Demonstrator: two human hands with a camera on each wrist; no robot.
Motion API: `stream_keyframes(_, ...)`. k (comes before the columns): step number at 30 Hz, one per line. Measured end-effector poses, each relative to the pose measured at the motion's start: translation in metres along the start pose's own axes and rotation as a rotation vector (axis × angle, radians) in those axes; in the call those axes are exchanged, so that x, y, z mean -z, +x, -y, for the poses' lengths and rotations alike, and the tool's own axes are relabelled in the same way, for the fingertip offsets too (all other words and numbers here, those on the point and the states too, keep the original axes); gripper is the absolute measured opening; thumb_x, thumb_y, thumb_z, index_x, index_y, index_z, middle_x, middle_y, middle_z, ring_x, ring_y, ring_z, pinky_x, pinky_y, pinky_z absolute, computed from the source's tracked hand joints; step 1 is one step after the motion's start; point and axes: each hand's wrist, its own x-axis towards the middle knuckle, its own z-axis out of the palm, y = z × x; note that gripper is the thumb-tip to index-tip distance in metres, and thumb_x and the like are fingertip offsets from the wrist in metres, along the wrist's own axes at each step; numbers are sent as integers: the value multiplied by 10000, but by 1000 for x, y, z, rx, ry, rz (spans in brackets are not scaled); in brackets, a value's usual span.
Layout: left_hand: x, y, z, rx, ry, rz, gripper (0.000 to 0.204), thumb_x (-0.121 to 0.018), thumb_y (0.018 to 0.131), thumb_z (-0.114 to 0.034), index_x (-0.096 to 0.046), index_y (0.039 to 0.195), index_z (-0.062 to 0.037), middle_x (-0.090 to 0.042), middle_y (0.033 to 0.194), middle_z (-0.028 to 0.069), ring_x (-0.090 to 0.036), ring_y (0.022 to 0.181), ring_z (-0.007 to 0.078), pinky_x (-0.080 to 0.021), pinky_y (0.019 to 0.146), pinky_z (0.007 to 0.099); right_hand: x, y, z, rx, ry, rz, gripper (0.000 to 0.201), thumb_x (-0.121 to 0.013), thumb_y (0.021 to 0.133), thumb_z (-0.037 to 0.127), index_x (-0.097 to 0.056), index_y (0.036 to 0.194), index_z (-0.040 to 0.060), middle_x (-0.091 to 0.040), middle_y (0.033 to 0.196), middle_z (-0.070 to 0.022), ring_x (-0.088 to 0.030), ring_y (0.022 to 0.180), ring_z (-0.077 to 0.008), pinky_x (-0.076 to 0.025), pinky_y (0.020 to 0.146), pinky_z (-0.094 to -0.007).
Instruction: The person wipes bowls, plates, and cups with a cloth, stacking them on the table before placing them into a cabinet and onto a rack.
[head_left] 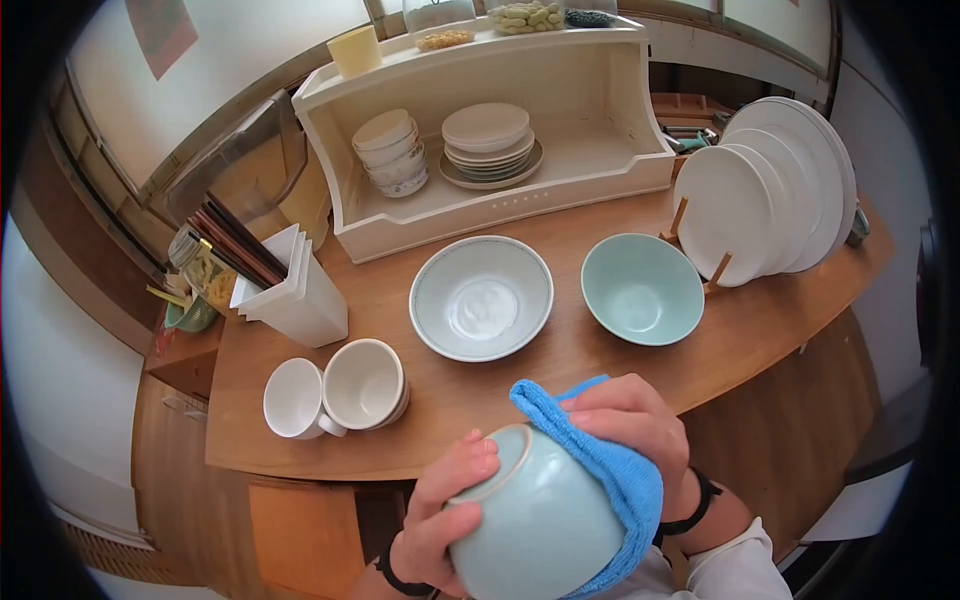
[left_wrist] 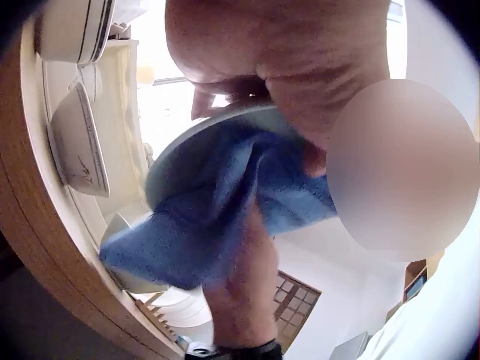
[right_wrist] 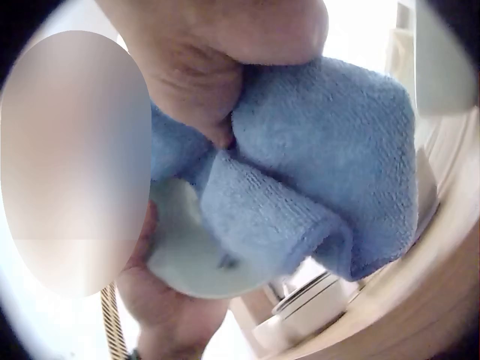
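A pale blue-green bowl (head_left: 540,525) is held tilted off the table's near edge, its foot ring facing up and away. My left hand (head_left: 435,520) grips it from the left, thumb and fingers spread over its outside. On the other side my right hand (head_left: 640,425) holds a folded blue cloth (head_left: 600,465) against the bowl's wall and rim. In the left wrist view the cloth (left_wrist: 210,217) also covers the bowl's inside. The right wrist view shows the cloth (right_wrist: 322,150) bunched under the right thumb, with part of the bowl (right_wrist: 199,262) behind it.
On the wooden table (head_left: 440,410) stand a white bowl (head_left: 480,300), a green bowl (head_left: 643,290), cups (head_left: 363,385) and a chopstick holder (head_left: 310,300). Behind are a shelf (head_left: 590,140) with stacked dishes and, at right, plates (head_left: 725,215) in a wooden rack.
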Motion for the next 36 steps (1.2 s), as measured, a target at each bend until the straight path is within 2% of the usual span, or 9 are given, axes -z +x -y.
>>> stream_keyframes(2,-1,6,-4,51,-53,-43,707,-647,863,-400,-288,1403,-118,-396,1329,253,-489,1183,382,-396,1016,541,-10,5,15,38,-68,-68,353,-726,801,87,-611,1117,-19,-655,1126,-152,-641,1002,-219,-531,831,-328)
stream_keyframes(5,-28,-25,-11,456,-448,-348,754,-632,864,-459,-261,1419,-109,-381,1354,228,-446,1239,365,-386,1025,536,-50,-31,1,-707,737,-177,368,-639,892,93,-525,1223,-21,-610,1183,-102,-585,1081,-197,-469,933,-343)
stream_keyframes(9,-32,-11,-10,358,-367,-343,817,-652,837,-517,-243,1433,-137,-318,1428,191,-371,1315,334,-323,1086,469,-61,-38,-9,-857,884,-244,413,-612,912,79,-467,1294,17,-569,1231,-78,-540,1131,-181,-424,979,-320)
stream_keyframes(15,-1,-2,-13,245,-285,-1,715,-698,853,-279,-292,1427,-153,-371,1369,253,-433,1262,409,-403,1016,522,15,9,6,-11,-93,122,388,-705,814,122,-571,1146,-24,-629,1048,-155,-616,860,-256,-486,763,-328)
stream_keyframes(18,0,-6,-11,274,-185,-20,722,-685,856,-300,-280,1432,-142,-355,1384,258,-445,1256,401,-415,1008,510,-15,-3,6,-97,36,-151,356,-696,821,110,-580,1130,-20,-643,1025,-146,-627,919,-246,-496,785,-327)
stream_keyframes(22,-20,-4,-34,393,-159,-220,614,-609,910,-266,-299,1422,-125,-301,1426,263,-389,1299,390,-408,1009,519,-59,-40,7,-967,1051,-390,457,-661,857,74,-464,1263,4,-578,1205,-115,-598,1048,-201,-455,951,-345)
stream_keyframes(28,-24,-18,-20,309,-293,-252,851,-671,848,-454,-203,1459,-91,-274,1462,231,-395,1296,398,-366,1040,508,-20,-29,-7,-684,524,138,365,-677,837,63,-571,1182,9,-611,1140,-131,-597,1049,-239,-478,888,-337)
stream_keyframes(31,-4,2,-31,271,-421,-43,666,-673,875,-297,-299,1413,-177,-346,1396,282,-424,1263,431,-372,1034,521,17,0,1,-73,68,151,384,-699,796,95,-591,1139,-39,-624,1081,-170,-624,932,-266,-494,798,-340)
stream_keyframes(36,-15,-7,-25,241,-140,-43,561,-655,870,-322,-396,1309,-89,-412,1315,307,-440,1240,451,-366,1030,529,-10,-19,5,-102,13,-100,451,-729,759,112,-589,1167,-17,-634,1102,-155,-625,947,-251,-496,823,-350)
